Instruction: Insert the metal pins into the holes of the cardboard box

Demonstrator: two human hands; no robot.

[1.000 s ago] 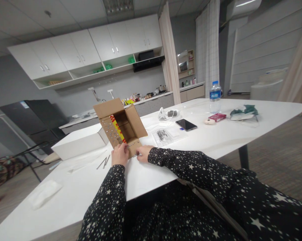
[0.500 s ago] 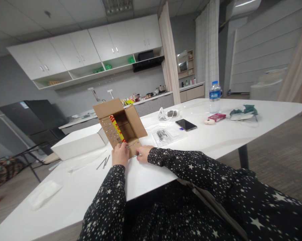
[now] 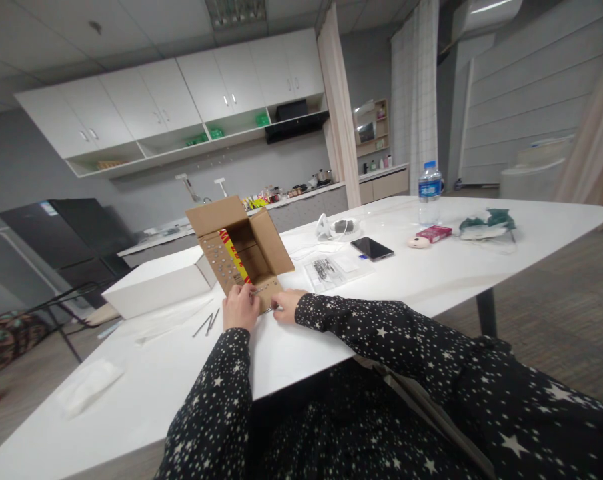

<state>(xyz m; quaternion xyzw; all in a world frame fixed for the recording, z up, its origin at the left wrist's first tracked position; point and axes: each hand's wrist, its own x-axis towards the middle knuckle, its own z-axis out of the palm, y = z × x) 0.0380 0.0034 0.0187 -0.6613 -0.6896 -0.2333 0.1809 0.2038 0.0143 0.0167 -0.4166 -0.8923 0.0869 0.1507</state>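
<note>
An open cardboard box (image 3: 269, 243) stands tilted on the table, with yellow and red tape along one flap. Small shiny pieces dot its left flap and the front flap. Curled over the lower front part of the box are the fingers of my left hand (image 3: 240, 308); their tips are partly hidden. My right hand (image 3: 287, 307) is closed at the front flap's lower edge, around a thin metal tool (image 3: 268, 309) whose kind is too small to make out. Left of my left hand lie a few slim metal tools (image 3: 210, 322).
A long white box (image 3: 156, 287) is at the left, with crumpled white material (image 3: 92, 387) nearer me. Toward the right are a clear plastic case (image 3: 326, 272), a phone (image 3: 372, 248), a pink box (image 3: 434, 233), a water bottle (image 3: 429, 200) and a green-and-white bundle (image 3: 486, 227).
My left hand's fingers have shifted very slightly on the box. Otherwise the scene looks the same.
</note>
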